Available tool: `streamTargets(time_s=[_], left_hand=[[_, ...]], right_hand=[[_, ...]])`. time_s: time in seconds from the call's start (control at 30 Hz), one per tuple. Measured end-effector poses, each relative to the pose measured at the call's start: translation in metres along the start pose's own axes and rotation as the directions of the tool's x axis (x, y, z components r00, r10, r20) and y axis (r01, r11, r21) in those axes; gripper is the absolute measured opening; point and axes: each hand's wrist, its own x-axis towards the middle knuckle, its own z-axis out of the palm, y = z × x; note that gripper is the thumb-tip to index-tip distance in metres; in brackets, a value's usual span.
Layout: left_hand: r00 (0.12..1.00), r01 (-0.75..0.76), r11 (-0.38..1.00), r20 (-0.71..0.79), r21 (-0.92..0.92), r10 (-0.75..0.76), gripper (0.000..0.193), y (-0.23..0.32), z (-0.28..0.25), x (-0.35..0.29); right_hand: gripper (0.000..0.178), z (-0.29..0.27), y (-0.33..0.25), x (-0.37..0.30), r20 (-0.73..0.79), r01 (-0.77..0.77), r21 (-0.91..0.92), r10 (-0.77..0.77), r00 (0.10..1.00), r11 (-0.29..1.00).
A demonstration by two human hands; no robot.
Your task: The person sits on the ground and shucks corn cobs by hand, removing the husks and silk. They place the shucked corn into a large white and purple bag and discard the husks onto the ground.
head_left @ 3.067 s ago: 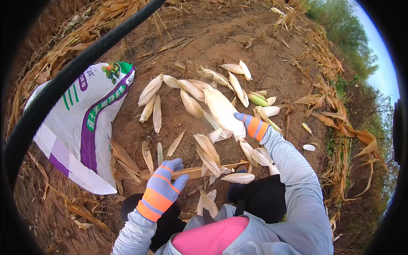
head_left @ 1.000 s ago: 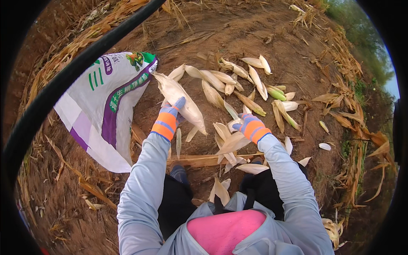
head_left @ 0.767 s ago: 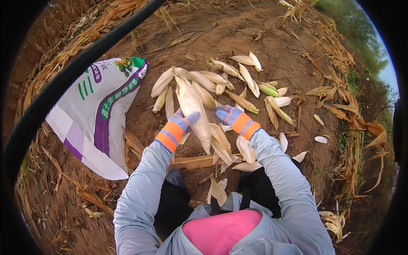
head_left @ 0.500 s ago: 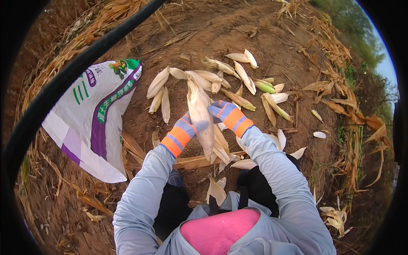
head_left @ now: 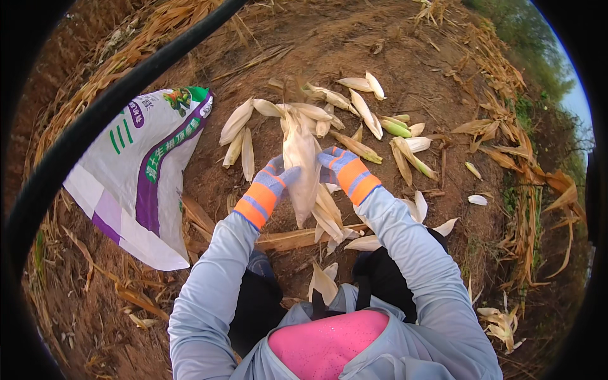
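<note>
Between my two gloved hands is a large ear of corn (head_left: 299, 161) in its pale, dry husk, its pointed end toward me. My left hand (head_left: 268, 183) grips it from the left side, thumb laid across the husk. On the other side my right hand (head_left: 344, 170) has its fingers closed against the ear's edge. Both gloves are blue-grey with orange bands. Loose strips of husk (head_left: 328, 215) hang or lie just under the ear. Beyond it several more husked ears (head_left: 364, 114) lie on the soil, one of them greenish (head_left: 395, 127).
A white plastic sack (head_left: 171, 145) with purple and green print lies flat on the left. A dark curved bar (head_left: 107, 120) crosses the upper left. Dry stalks (head_left: 506, 149) edge the bare brown ground (head_left: 418, 57) on the right. Torn husks (head_left: 324, 283) lie near my feet.
My left hand has slid slightly up along the ear, and the ear has risen a little away from me. My right hand has shifted slightly right, still at its side.
</note>
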Motion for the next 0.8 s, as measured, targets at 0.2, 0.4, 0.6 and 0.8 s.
streamTargets(time_s=[0.2, 0.4, 0.6, 0.8], left_hand=[[0.997, -0.053, 0.998, -0.054, -0.043, 0.05, 0.044, -0.003, -0.006, 0.008], [0.979, -0.034, 0.999, -0.201, -0.02, 0.03, 0.038, -0.003, 0.006, 0.004], [0.965, -0.019, 0.997, -0.263, -0.079, -0.002, 0.035, -0.016, -0.028, 0.02], [0.89, -0.137, 0.966, -0.455, -0.22, 0.023, 0.039, 0.012, -0.007, 0.0]], right_hand=[[0.031, -0.005, 0.005, 0.007, -0.026, 0.074, -0.072, -0.076, 0.997, 0.995], [0.032, 0.003, 0.01, 0.007, 0.013, 0.061, -0.11, -0.06, 0.998, 0.992], [0.031, 0.016, 0.013, 0.011, 0.02, 0.126, -0.217, -0.124, 0.992, 0.968], [0.021, -0.011, 0.001, 0.009, -0.19, 0.066, 0.195, -0.028, 0.981, 0.979]])
